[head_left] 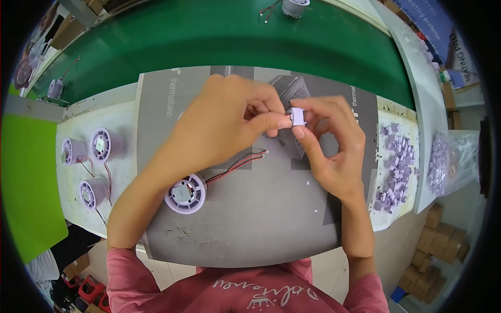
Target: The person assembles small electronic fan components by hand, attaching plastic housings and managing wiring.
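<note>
Above the grey mat (250, 224), both my hands meet at a small lilac plastic piece (297, 116). My right hand (334, 138) pinches it from the right between thumb and fingers. From the left, my left hand (224, 112) closes thumb and forefinger at the piece's near end; anything else inside that pinch is hidden. Below my left wrist lies a lilac round fan-like motor unit (186, 194) with a grey square at its centre. Its red and black wires (237, 166) run up to the right and end in small tips under my hands.
Several similar lilac units (107, 145) with wires stand on the white surface at left. A pile of small lilac pieces (396, 169) lies at right, beside a clear bag (454, 161) of more. Across the back runs a green belt (209, 39) carrying another unit (296, 7).
</note>
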`<action>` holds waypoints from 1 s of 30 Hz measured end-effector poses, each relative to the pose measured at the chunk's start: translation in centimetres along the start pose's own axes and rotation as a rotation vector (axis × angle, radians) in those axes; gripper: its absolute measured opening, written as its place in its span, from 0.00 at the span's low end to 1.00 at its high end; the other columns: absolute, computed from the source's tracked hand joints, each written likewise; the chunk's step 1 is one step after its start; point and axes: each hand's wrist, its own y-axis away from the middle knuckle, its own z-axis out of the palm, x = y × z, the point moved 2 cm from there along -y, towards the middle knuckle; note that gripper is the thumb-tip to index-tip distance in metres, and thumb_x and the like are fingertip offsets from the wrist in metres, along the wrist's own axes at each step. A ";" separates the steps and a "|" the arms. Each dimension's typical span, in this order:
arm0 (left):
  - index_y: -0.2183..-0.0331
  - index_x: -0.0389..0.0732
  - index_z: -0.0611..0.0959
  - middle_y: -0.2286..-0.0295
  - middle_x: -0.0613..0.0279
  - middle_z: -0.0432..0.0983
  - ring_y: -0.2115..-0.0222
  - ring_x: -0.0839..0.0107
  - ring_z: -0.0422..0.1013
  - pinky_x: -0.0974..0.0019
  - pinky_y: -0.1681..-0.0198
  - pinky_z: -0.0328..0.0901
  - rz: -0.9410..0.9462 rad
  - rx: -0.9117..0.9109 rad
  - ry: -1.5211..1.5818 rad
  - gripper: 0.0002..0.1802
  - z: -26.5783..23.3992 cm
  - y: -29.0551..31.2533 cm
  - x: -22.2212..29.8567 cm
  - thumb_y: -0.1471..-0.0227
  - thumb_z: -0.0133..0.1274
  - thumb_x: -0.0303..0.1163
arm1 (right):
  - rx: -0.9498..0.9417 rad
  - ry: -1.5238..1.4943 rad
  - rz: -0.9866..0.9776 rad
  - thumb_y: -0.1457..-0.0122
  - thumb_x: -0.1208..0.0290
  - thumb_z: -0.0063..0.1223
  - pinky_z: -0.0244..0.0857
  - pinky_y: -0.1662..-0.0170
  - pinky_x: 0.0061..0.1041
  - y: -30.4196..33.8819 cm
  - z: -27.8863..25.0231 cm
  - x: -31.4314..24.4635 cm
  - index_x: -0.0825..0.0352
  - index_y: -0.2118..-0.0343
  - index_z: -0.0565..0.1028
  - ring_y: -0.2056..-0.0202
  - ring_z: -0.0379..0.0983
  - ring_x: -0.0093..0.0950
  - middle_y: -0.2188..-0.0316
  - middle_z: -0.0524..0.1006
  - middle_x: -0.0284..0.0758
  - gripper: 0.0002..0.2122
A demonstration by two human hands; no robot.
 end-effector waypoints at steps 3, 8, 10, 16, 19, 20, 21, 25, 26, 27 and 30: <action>0.72 0.34 0.84 0.77 0.62 0.80 0.75 0.78 0.73 0.75 0.70 0.65 -0.091 -0.025 0.106 0.07 -0.2 -0.1 0.1 0.48 0.62 0.28 | -0.034 0.009 -0.080 0.50 0.82 0.63 0.70 0.70 0.22 -0.1 0.0 0.0 0.65 0.58 0.80 0.69 0.74 0.25 0.62 0.76 0.36 0.15; 0.61 0.37 0.79 0.75 0.61 0.83 0.75 0.75 0.76 0.70 0.66 0.68 -0.121 -0.038 -0.006 0.21 -0.5 0.2 0.3 0.58 0.70 0.30 | -0.105 0.036 -0.145 0.52 0.82 0.63 0.72 0.65 0.26 -0.2 0.2 0.3 0.65 0.58 0.80 0.66 0.76 0.33 0.62 0.76 0.38 0.16; 0.60 0.38 0.78 0.74 0.59 0.83 0.74 0.71 0.77 0.68 0.66 0.69 -0.002 -0.010 -0.111 0.25 -0.8 0.5 -0.6 0.60 0.71 0.29 | -0.129 0.032 -0.161 0.52 0.83 0.63 0.72 0.65 0.27 -0.2 0.4 0.2 0.65 0.57 0.80 0.65 0.76 0.34 0.61 0.77 0.38 0.16; 0.59 0.42 0.78 0.75 0.57 0.83 0.72 0.60 0.78 0.63 0.67 0.69 -0.027 -0.035 -0.416 0.25 -2.4 0.6 -1.2 0.62 0.69 0.27 | -0.138 0.084 -0.131 0.52 0.80 0.63 0.71 0.63 0.31 -0.5 0.6 0.6 0.66 0.59 0.79 0.65 0.75 0.36 0.64 0.77 0.38 0.15; 0.59 0.43 0.80 0.76 0.60 0.83 0.74 0.61 0.77 0.62 0.69 0.68 0.054 -0.038 -0.471 0.23 -1.7 0.3 -1.4 0.62 0.67 0.28 | -0.152 0.132 -0.111 0.52 0.79 0.63 0.69 0.58 0.34 -0.3 0.8 0.8 0.66 0.61 0.79 0.63 0.73 0.38 0.65 0.77 0.38 0.13; 0.59 0.43 0.80 0.76 0.60 0.82 0.76 0.59 0.77 0.61 0.69 0.68 0.049 -0.047 -0.392 0.24 -1.2 0.2 -1.7 0.62 0.67 0.28 | -0.176 0.178 -0.092 0.52 0.79 0.63 0.67 0.56 0.35 -0.1 0.8 1.1 0.66 0.62 0.79 0.61 0.72 0.38 0.65 0.77 0.37 0.13; 0.58 0.43 0.80 0.76 0.61 0.82 0.73 0.60 0.77 0.60 0.66 0.68 0.056 -0.074 -0.374 0.24 -0.8 0.1 -1.6 0.62 0.67 0.28 | -0.200 0.222 -0.081 0.53 0.79 0.63 0.65 0.54 0.35 0.0 0.8 1.0 0.66 0.62 0.78 0.60 0.72 0.39 0.65 0.77 0.37 0.13; 0.56 0.41 0.79 0.71 0.63 0.83 0.61 0.58 0.76 0.58 0.52 0.64 0.120 -0.050 -0.415 0.26 0.0 0.7 -1.8 0.60 0.68 0.31 | -0.270 0.243 -0.031 0.55 0.78 0.65 0.60 0.51 0.34 0.5 1.5 0.2 0.65 0.62 0.79 0.58 0.70 0.38 0.65 0.78 0.37 0.14; 0.56 0.41 0.78 0.70 0.63 0.84 0.59 0.57 0.75 0.58 0.49 0.62 0.077 -0.095 -0.374 0.26 -0.3 0.9 -1.6 0.60 0.68 0.33 | -0.284 0.237 -0.041 0.55 0.78 0.65 0.60 0.51 0.34 0.4 1.8 0.0 0.65 0.62 0.79 0.57 0.70 0.38 0.65 0.78 0.36 0.15; 0.57 0.38 0.79 0.71 0.59 0.83 0.61 0.54 0.75 0.56 0.52 0.65 0.232 -0.002 -0.444 0.31 -0.6 1.3 -0.8 0.61 0.70 0.42 | -0.285 0.256 -0.042 0.56 0.79 0.65 0.60 0.50 0.34 0.6 1.8 -0.2 0.65 0.62 0.79 0.57 0.70 0.36 0.65 0.78 0.35 0.15; 0.58 0.35 0.78 0.72 0.54 0.81 0.63 0.52 0.76 0.52 0.57 0.69 -0.037 -0.042 -0.627 0.37 -1.8 2.2 0.6 0.65 0.71 0.50 | -0.299 0.266 -0.056 0.56 0.79 0.65 0.59 0.50 0.34 0.4 2.1 -1.0 0.64 0.62 0.79 0.57 0.70 0.35 0.65 0.78 0.33 0.14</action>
